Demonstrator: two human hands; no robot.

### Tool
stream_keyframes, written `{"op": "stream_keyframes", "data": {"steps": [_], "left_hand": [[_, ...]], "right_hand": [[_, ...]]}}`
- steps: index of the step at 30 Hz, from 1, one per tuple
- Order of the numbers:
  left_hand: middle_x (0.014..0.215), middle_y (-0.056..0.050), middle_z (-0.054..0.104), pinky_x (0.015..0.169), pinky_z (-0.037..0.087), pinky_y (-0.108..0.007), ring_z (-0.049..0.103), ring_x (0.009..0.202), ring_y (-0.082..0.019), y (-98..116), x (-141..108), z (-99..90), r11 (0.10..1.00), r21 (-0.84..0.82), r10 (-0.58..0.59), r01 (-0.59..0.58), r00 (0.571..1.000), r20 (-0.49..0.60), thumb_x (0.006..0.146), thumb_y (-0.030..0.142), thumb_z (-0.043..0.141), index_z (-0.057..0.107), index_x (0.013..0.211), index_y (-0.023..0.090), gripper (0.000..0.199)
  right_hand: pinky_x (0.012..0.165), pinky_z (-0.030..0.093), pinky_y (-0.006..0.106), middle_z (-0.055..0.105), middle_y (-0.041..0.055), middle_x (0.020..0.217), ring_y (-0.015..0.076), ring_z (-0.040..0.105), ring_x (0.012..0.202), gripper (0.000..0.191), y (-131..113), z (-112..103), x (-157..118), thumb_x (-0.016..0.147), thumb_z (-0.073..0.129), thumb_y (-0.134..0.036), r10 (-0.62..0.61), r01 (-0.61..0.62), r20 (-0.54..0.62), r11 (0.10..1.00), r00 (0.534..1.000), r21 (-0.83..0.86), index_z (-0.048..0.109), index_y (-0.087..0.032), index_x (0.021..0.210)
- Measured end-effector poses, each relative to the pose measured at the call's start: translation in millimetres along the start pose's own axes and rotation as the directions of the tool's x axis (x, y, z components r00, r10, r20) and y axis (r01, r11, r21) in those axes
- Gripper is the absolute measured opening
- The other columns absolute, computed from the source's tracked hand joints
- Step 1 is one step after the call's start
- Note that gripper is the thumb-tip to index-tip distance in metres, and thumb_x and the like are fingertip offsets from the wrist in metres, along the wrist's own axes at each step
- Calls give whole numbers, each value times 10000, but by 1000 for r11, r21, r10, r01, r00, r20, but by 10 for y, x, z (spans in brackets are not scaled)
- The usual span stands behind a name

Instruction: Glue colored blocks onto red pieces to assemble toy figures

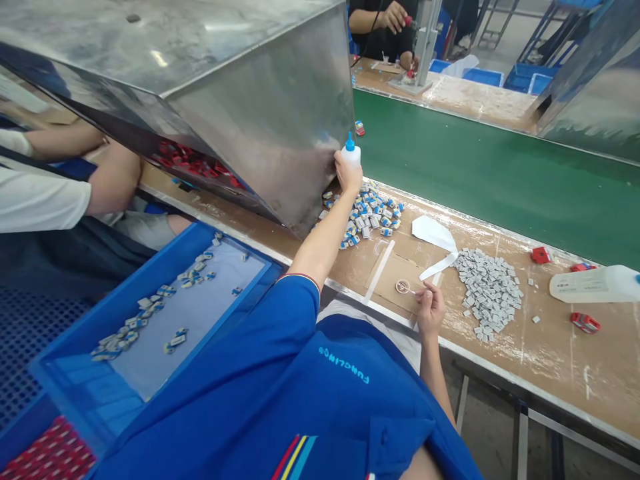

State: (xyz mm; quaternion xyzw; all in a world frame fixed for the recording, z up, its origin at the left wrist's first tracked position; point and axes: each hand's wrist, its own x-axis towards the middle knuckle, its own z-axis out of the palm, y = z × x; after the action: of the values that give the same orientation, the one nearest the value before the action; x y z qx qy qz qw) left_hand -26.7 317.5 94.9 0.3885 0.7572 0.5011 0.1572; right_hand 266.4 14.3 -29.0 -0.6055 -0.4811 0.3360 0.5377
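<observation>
Desk scene, 2 bare hands at work. Left grip (349,172) clamped around a white squeeze bottle (351,155) with a blue nozzle, bottle upright, just beside the lower corner of a steel hopper (260,113) and above a loose pile of small blue-and-white parts (363,217). Right grip (430,310) pinched together on a small round clear piece (403,287) with a thin stem; exact kind too small to tell. That piece sits low over a cardboard sheet (393,283) lying on the desk (550,353). White paper cutout (433,233) just above the sheet. Further right: pile of gray parts (487,293), 3 red parts (540,255), and a large white plastic bottle (595,283) on its side. Left of the torso, a blue tray (165,320) holds scattered blue-and-white parts. Green conveyor belt (500,160) runs along the far desk edge. Across the belt, a co-worker's hand (395,17) holds a small red item.
</observation>
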Motion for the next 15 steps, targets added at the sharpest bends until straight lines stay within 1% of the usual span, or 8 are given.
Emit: {"op": "stream_keyframes", "data": {"steps": [2, 5, 7, 8, 10, 12, 13, 15], "left_hand": [[1590, -289, 554, 1285, 470, -457, 605, 1520, -326, 50, -99, -62, 1000, 12, -4, 4, 1000, 2, 937, -24, 614, 401, 1538, 136, 657], [1749, -282, 383, 1356, 422, -469, 475, 1646, -341, 77, -336, -243, 999, 23, 46, -47, 998, 33, 864, -5, 694, 369, 1624, 159, 842], [1740, -244, 430, 1368, 423, -489, 448, 1668, -338, 23, -548, -472, 993, 27, 111, -114, 990, 85, 847, 45, 714, 427, 1617, 176, 832], [1678, -215, 524, 1351, 449, -472, 502, 1629, -321, -32, -664, -630, 988, 21, 147, -150, 982, 119, 863, 92, 710, 511, 1558, 178, 728], [1389, -133, 751, 1202, 583, -416, 733, 1332, -268, -191, -891, -1030, 979, 3, 198, -203, 958, 208, 932, 220, 671, 675, 1340, 192, 408], [1144, -71, 824, 1033, 648, -377, 800, 1076, -229, -378, -1070, -1507, 973, -5, 225, -231, 939, 261, 1013, 365, 599, 732, 1197, 215, 272], [1122, -71, 823, 1004, 644, -385, 796, 1041, -226, -464, -1124, -1750, 963, 44, 252, -267, 944, 212, 1067, 425, 507, 735, 1198, 217, 335], [1267, -108, 793, 1039, 603, -431, 756, 1171, -254, -585, -1123, -2184, 926, 290, 264, -243, 964, -37, 1128, 441, 352, 717, 1286, 202, 464]], "right_hand": [[712, 563, 373, 760, 46, 793, 202, 674, 670, 662, 6, -1, 6, 992, 565, -794, 0, 0, -5, 1000, 1000, 8, 725, -177, 1173], [702, 554, 364, 756, 37, 777, 192, 661, 644, 659, 7, -1, 4, 995, 563, -799, -3, 4, -28, 1000, 1000, 19, 718, -182, 1166], [681, 536, 352, 736, 24, 740, 183, 637, 618, 657, 3, -5, -5, 996, 566, -800, -4, 5, -51, 1000, 999, 26, 719, -180, 1152], [667, 522, 345, 722, 15, 718, 177, 618, 600, 658, 2, -10, -11, 998, 563, -800, -3, 5, -64, 1000, 998, 29, 718, -178, 1148], [636, 486, 333, 703, 2, 689, 163, 569, 562, 658, 0, -25, -21, 1002, 559, -798, 0, 3, -87, 1000, 996, 30, 719, -177, 1147], [612, 444, 326, 693, -5, 672, 156, 532, 539, 653, 2, -48, -25, 996, 570, -799, 1, 1, -101, 1000, 995, 24, 723, -179, 1133], [609, 430, 326, 690, -7, 667, 158, 533, 539, 647, 2, -59, -24, 989, 583, -800, 0, 2, -105, 1000, 995, 19, 725, -183, 1125], [619, 420, 336, 679, -13, 659, 176, 559, 559, 631, -1, -79, -16, 976, 604, -801, -7, 9, -114, 1000, 993, 14, 724, -198, 1115]]}}
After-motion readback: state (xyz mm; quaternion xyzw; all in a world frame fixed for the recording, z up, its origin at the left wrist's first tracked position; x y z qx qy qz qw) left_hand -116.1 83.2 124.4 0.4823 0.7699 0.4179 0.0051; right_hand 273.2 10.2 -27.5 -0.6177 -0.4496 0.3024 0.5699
